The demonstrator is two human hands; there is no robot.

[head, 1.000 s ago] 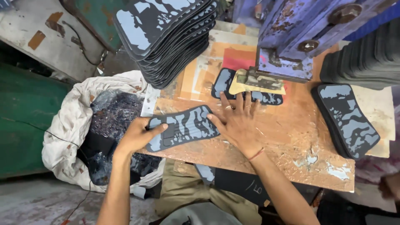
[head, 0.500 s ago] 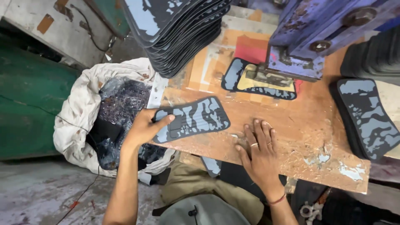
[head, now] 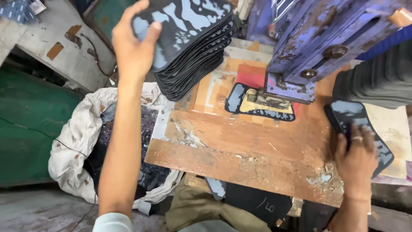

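Observation:
My left hand [head: 133, 41] is raised at the upper left and grips a black sole-shaped pad with pale blue blotches [head: 180, 21], lying on top of a tall stack of the same pads [head: 195, 64]. My right hand [head: 356, 161] rests flat on another patterned pad [head: 349, 114] at the right side of the worn wooden board [head: 240, 150]. A third pad [head: 234, 101] lies under a metal die [head: 268, 101] beneath the purple press head [head: 322, 38].
A white sack [head: 81, 141] with dark offcuts sits on the floor at the left. A green metal surface [head: 30, 124] stands beyond it. A stack of dark pads [head: 377, 81] fills the right edge. Khaki cloth [head: 201, 210] lies below the board.
My left hand lifted the patterned pad from the board up to the stack at the upper left. My right hand moved right across the board onto the pad at the right.

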